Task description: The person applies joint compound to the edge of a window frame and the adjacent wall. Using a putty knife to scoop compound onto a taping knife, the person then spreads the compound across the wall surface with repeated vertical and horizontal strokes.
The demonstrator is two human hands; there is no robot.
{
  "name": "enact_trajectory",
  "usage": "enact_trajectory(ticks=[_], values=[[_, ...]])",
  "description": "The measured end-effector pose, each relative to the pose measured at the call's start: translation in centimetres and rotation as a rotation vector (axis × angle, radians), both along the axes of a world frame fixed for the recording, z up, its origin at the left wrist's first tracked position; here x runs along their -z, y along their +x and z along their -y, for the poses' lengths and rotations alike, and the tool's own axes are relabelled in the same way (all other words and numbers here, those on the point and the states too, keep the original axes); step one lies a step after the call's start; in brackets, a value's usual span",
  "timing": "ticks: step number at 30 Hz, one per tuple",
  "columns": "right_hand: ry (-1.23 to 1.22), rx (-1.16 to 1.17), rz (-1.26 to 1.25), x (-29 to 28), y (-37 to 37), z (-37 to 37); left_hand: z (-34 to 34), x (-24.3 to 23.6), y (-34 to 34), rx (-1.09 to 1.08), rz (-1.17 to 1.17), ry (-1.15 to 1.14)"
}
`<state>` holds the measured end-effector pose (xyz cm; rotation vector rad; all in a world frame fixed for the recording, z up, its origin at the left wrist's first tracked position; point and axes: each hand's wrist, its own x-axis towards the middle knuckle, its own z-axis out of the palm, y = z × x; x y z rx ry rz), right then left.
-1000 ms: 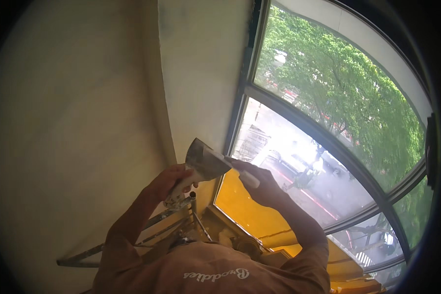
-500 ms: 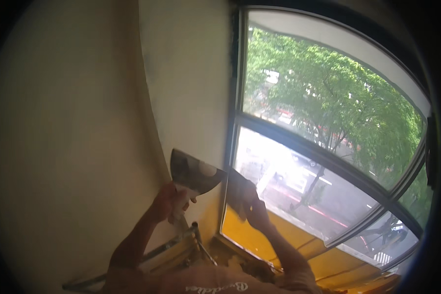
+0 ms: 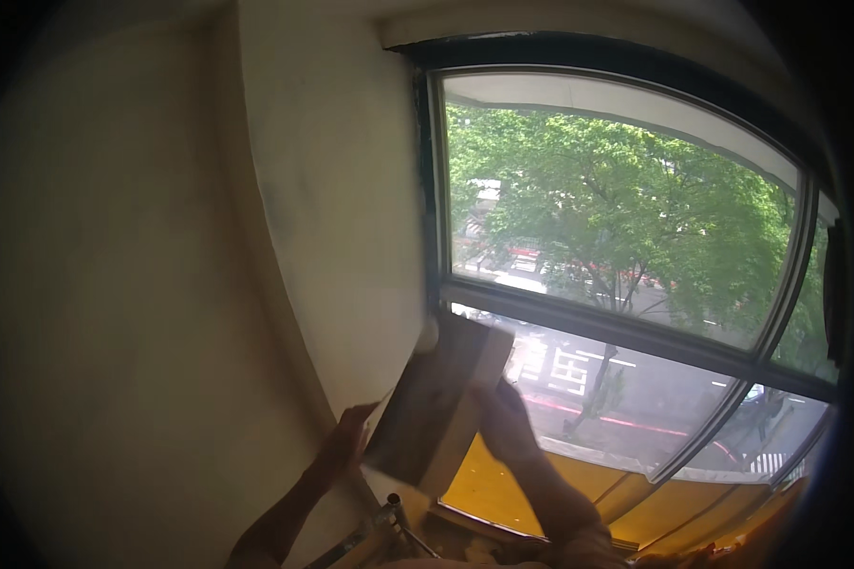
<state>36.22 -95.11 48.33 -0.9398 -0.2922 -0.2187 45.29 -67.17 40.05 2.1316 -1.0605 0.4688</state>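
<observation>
My right hand (image 3: 508,422) is closed at the right edge of a wide putty knife (image 3: 427,394), whose broad dark blade has a paler strip along its right side. That blade tilts in front of the wall beside the window. My left hand (image 3: 353,429) is closed just left of it, around the handle of a second putty knife. Most of that second tool is hidden behind the wide blade; only a thin pale edge shows near my fingers. A whitish lump of putty (image 3: 429,335) sits at the upper left edge of the wide blade.
A pale wall strip (image 3: 337,218) meets the left wall (image 3: 133,284) at a corner. To the right is a dark-framed window (image 3: 603,327) above a street and trees. A yellow panel (image 3: 522,484) lies below the glass, and a metal ladder-like frame (image 3: 375,526) stands underneath.
The wide blade in my right hand has swung leftward and up, now covering most of my left hand's putty knife. My view has shifted, showing more of the window's top.
</observation>
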Motion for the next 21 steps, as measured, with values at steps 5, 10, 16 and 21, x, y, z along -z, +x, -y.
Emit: enact_trajectory(ticks=[5, 10, 16, 21], values=[[-0.882, 0.899, 0.591, -16.0, 11.1, 3.4, -3.5, 9.0, 0.0, -0.147, -0.256, -0.011], [-1.094, 1.270, 0.662, -31.9, 27.2, 7.1, -7.5, 12.0, -3.5, -0.097, -0.501, -0.044], [-1.258, 1.425, 0.473, -38.9, 35.2, 8.0, -11.8, 19.1, -5.7, -0.038, -0.402, -0.228], [-1.309, 1.529, 0.435, -39.1, 35.8, 6.5, -14.2, 17.4, -7.1, -0.158, -0.704, -0.114]])
